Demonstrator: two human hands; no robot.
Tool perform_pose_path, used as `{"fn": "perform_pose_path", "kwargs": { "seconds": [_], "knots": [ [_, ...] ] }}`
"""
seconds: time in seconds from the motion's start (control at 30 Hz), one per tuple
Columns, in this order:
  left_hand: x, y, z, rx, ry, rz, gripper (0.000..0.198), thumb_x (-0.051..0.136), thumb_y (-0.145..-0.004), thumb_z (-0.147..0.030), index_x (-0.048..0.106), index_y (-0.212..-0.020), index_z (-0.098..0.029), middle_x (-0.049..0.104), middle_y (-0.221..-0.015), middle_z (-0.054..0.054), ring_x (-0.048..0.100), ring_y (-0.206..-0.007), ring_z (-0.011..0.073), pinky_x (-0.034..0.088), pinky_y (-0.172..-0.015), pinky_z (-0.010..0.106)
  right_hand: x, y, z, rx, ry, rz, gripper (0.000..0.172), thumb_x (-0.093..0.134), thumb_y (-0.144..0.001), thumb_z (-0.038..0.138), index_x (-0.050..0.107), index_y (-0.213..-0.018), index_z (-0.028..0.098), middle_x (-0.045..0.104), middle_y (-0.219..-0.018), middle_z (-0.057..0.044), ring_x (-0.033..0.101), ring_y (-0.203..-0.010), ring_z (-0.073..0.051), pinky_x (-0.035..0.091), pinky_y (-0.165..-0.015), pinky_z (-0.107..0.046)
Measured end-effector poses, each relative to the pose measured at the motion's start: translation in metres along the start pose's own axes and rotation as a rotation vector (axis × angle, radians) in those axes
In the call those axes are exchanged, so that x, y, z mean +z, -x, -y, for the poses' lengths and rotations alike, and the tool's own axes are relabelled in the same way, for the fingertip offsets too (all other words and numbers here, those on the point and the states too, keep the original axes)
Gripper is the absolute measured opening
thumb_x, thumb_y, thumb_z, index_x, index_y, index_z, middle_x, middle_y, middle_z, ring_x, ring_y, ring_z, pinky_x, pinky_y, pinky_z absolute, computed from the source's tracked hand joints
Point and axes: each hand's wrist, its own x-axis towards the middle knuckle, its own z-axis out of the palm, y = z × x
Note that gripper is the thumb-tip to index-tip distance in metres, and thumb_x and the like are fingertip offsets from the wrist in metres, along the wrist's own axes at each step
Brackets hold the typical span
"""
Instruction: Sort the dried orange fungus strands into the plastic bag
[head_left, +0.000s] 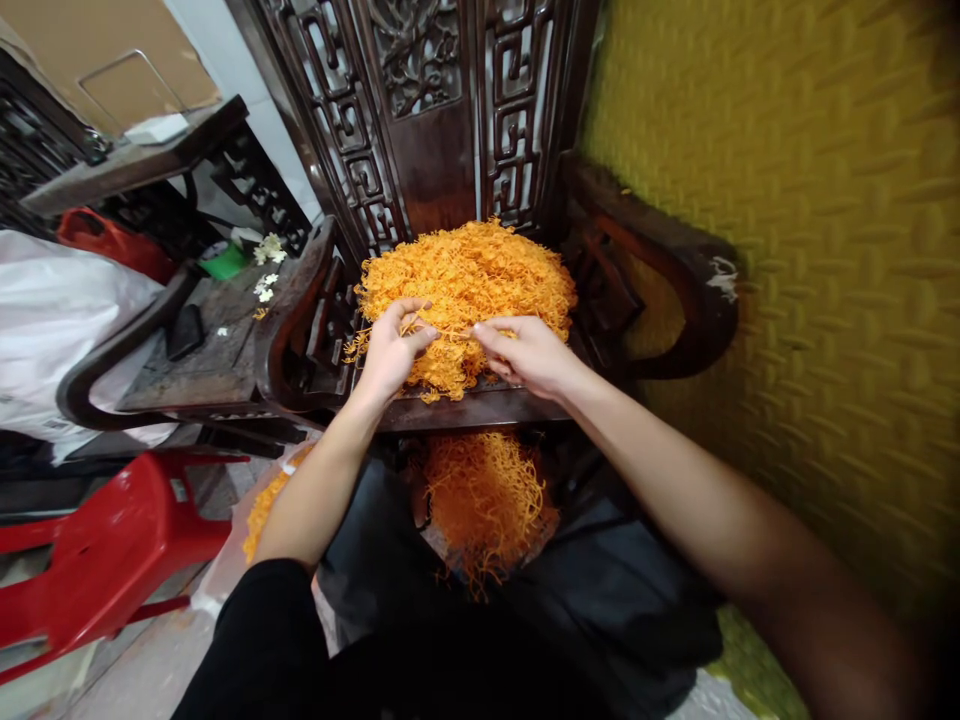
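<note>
Dark carved chair (442, 160) held heaped orange strands (465, 270). At the seat's front edge, left hand (386, 350) and right hand (529, 355) pinched into them, nearly touching, apparently separating a tuft.

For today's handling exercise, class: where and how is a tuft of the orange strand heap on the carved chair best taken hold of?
Probably at the loose front edge of the orange strand heap, pinched lightly with the fingers, coming from the front and above. The chair back and armrests wall in its other sides, and the tangled strands thin out there.
</note>
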Motion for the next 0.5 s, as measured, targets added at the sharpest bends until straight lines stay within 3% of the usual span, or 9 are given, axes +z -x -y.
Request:
{"fn": "perform_pose_path", "kwargs": {
  "seconds": [0.13,0.23,0.33,0.43,0.5],
  "knots": [
    [0.014,-0.007,0.002,0.231,-0.179,-0.183,0.034,0.074,-0.068,-0.008,0.065,-0.100,-0.018,0.063,-0.080,-0.001,0.058,-0.071,0.0129,0.048,-0.068,0.027,0.012,0.000,0.000,-0.281,0.297,-0.226,0.046,0.068,-0.091,0.056,0.057,-0.067,0.019,0.043,-0.056,0.004,0.037,-0.056,-0.010,0.028,-0.054,-0.027],
    [0.023,-0.015,0.006,0.352,-0.258,-0.285,0.033,0.072,-0.070,-0.005,0.066,-0.100,-0.018,0.067,-0.090,0.001,0.060,-0.077,0.0144,0.050,-0.076,0.030,0.017,-0.002,0.006,-0.334,0.405,-0.274,0.043,0.062,-0.095,0.048,0.058,-0.065,0.018,0.046,-0.057,0.003,0.041,-0.060,-0.012,0.031,-0.059,-0.028],
    [0.021,-0.027,0.010,0.379,-0.296,-0.310,0.030,0.071,-0.074,-0.007,0.067,-0.102,-0.017,0.066,-0.090,0.001,0.060,-0.078,0.0149,0.050,-0.079,0.031,0.020,-0.004,0.010,-0.238,0.420,-0.216,0.041,0.065,-0.093,0.045,0.055,-0.063,0.019,0.045,-0.053,0.004,0.039,-0.053,-0.010,0.029,-0.054,-0.027],
    [0.005,-0.046,0.009,0.403,-0.279,-0.449,0.028,0.068,-0.075,-0.006,0.065,-0.100,-0.018,0.065,-0.089,0.001,0.060,-0.079,0.0147,0.049,-0.079,0.030,0.022,-0.001,0.012,-0.025,0.237,-0.078,0.040,0.070,-0.090,0.043,0.054,-0.062,0.019,0.043,-0.046,0.006,0.034,-0.040,-0.007,0.024,-0.043,-0.025],
    [-0.004,-0.057,0.006,0.370,-0.179,-0.575,0.028,0.067,-0.074,-0.004,0.063,-0.098,-0.019,0.063,-0.087,0.000,0.058,-0.077,0.0135,0.048,-0.075,0.027,0.023,0.000,0.012,0.105,0.095,0.053,0.036,0.073,-0.088,0.043,0.059,-0.065,0.018,0.053,-0.050,0.002,0.045,-0.037,-0.009,0.032,-0.038,-0.023]
  ]
}}
